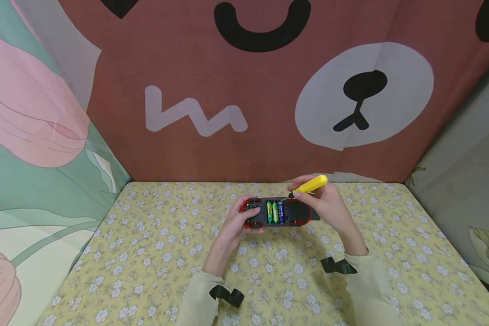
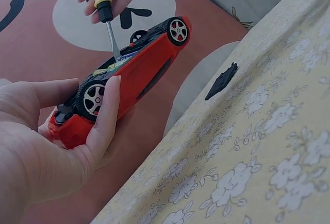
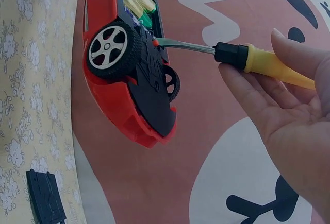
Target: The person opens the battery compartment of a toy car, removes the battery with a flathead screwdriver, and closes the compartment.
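A red toy car (image 1: 305,213) is held upside down, its black underside facing up. My left hand (image 1: 233,219) grips one end of it, the thumb lying over the underside by a wheel (image 2: 94,100). In the uncovered battery compartment lie two green-and-gold batteries (image 1: 272,213) and a dark blue battery (image 1: 281,213). My right hand (image 1: 325,203) holds a screwdriver (image 1: 314,184) by its yellow handle. In the right wrist view its flat metal blade (image 3: 185,44) reaches the underside at the compartment's edge, beside a small red spot.
A black plastic cover (image 2: 221,81) lies on the table beyond the car. The table wears a yellow floral cloth (image 1: 155,253). A curtain with a brown bear print (image 1: 244,154) hangs behind it, with more printed cloth at both sides. Black straps (image 1: 227,295) circle the sleeves.
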The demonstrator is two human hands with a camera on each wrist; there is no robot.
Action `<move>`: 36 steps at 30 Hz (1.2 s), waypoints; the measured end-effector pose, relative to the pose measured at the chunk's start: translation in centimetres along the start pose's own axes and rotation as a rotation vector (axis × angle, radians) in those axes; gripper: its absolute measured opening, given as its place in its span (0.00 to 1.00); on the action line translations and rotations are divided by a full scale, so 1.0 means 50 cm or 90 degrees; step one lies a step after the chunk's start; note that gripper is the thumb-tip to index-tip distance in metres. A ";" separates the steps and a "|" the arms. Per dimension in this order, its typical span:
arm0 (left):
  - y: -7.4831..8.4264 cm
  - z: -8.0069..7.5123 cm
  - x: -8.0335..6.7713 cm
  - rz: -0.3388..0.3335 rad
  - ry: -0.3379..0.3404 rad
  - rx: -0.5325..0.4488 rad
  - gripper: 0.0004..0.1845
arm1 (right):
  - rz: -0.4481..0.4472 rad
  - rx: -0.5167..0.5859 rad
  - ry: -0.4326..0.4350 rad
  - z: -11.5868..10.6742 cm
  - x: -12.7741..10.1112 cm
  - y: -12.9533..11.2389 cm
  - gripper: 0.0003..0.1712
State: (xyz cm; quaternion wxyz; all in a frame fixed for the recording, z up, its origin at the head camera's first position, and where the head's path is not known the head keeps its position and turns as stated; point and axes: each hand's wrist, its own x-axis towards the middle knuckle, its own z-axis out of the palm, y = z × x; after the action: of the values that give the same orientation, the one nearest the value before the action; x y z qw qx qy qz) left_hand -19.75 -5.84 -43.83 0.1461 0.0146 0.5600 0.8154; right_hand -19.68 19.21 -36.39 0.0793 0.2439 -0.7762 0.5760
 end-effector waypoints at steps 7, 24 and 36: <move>0.001 0.000 -0.001 0.003 -0.006 0.004 0.28 | 0.012 0.003 0.004 -0.002 0.000 0.003 0.16; -0.002 0.001 0.003 0.003 -0.007 0.029 0.25 | 0.070 -0.019 0.007 -0.005 0.001 0.000 0.16; -0.003 0.002 0.000 0.001 -0.017 0.046 0.26 | 0.104 -0.010 0.067 -0.010 0.006 0.010 0.18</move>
State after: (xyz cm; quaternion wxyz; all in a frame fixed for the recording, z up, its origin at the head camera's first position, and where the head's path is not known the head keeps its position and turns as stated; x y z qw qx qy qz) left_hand -19.70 -5.68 -43.91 0.1521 0.0311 0.5870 0.7946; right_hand -20.26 19.67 -36.51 0.0746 0.1488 -0.7927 0.5864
